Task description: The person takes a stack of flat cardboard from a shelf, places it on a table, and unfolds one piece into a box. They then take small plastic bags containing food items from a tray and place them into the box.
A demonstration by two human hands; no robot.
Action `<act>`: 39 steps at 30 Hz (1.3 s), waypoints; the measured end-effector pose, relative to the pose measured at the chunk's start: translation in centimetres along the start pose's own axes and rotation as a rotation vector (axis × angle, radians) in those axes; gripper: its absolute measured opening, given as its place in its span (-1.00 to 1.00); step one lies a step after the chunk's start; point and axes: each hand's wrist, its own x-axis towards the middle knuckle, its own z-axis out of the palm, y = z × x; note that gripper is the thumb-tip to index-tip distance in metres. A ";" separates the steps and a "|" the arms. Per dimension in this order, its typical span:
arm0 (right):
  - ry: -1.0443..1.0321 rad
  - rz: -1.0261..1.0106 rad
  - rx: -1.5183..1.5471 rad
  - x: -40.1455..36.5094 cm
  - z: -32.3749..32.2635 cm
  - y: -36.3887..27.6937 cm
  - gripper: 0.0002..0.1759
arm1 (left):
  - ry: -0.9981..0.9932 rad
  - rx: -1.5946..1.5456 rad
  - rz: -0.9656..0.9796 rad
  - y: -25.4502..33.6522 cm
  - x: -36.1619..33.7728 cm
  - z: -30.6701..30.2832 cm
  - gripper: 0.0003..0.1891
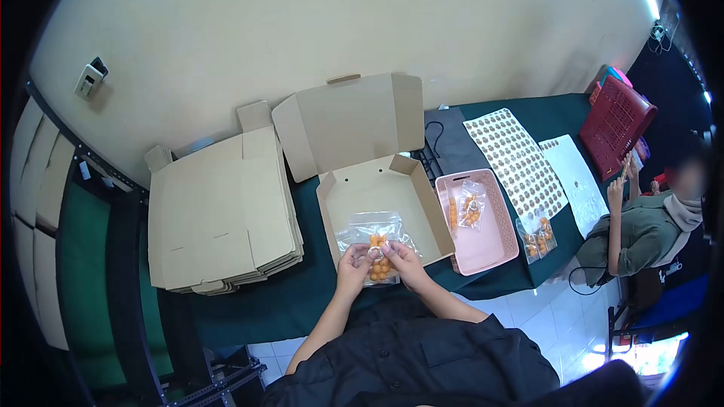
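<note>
My left hand (354, 264) and my right hand (404, 262) pinch a clear plastic bag (381, 270) of round orange pieces between them. The bag is held over the front edge of an open cardboard box (385, 182), whose lid (345, 124) stands raised against the wall. Behind my fingers, more clear plastic (375, 220) lies in the box; what it contains is partly hidden. Right of the box sits a pink basket (486, 245) with a few similar orange-filled bags (472, 205) in it.
Flat cardboard boxes (215, 207) are stacked at the left. Sticker sheets (516, 162), one bag of orange pieces (536, 240) and a dark red basket (617, 124) are on the right. Another person (641, 230) sits at the table's right end. A metal rack (124, 256) stands at far left.
</note>
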 end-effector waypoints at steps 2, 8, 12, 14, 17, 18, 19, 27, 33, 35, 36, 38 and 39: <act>0.016 0.074 0.035 -0.1 0.1 0.2 -0.62 | 0.022 0.013 -0.002 -0.1 0.1 0.0 -0.73; -0.083 -0.102 -0.139 -0.1 0.5 0.3 -0.62 | 0.053 0.056 0.041 -0.3 0.1 0.0 -0.73; 0.070 0.062 0.068 -0.2 0.5 0.7 -0.59 | 0.078 0.060 0.060 -0.5 0.0 0.1 -0.73; 0.115 0.073 0.065 -0.4 0.8 0.3 -0.59 | 0.060 0.032 0.061 -0.4 -0.1 0.3 -0.72; 0.003 -0.126 -0.139 -0.3 1.2 -0.5 -0.58 | 0.028 0.015 0.056 0.1 -0.3 0.2 -0.71; -0.004 -0.110 -0.135 -0.1 1.1 -0.3 -0.58 | 0.015 0.025 0.051 0.2 -0.3 0.2 -0.71; -0.010 -0.094 -0.131 0.0 0.9 -0.2 -0.59 | 0.013 0.024 0.051 0.0 -0.2 0.0 -0.71; -0.010 -0.068 -0.098 -0.2 1.2 -0.3 -0.61 | -0.009 0.077 0.099 0.1 -0.2 -0.1 -0.73; 0.017 0.001 -0.024 -0.3 1.0 0.1 -0.62 | -0.054 -0.081 0.020 -0.4 -0.1 -0.8 -0.66; 0.001 -0.080 -0.130 -0.4 1.1 0.1 -0.62 | -0.077 -0.014 0.086 -0.4 -0.1 -0.3 -0.63; 0.048 -0.042 -0.069 -0.3 1.1 0.1 -0.63 | -0.100 0.053 0.153 -0.2 -0.2 0.0 -0.59; 0.095 -0.005 -0.009 -0.2 0.7 0.3 -0.64 | -0.111 0.044 0.103 0.4 -0.5 0.2 -0.55; 0.063 0.029 0.019 -0.2 0.5 0.2 -0.65 | -0.121 0.036 0.052 0.5 -0.6 0.3 -0.51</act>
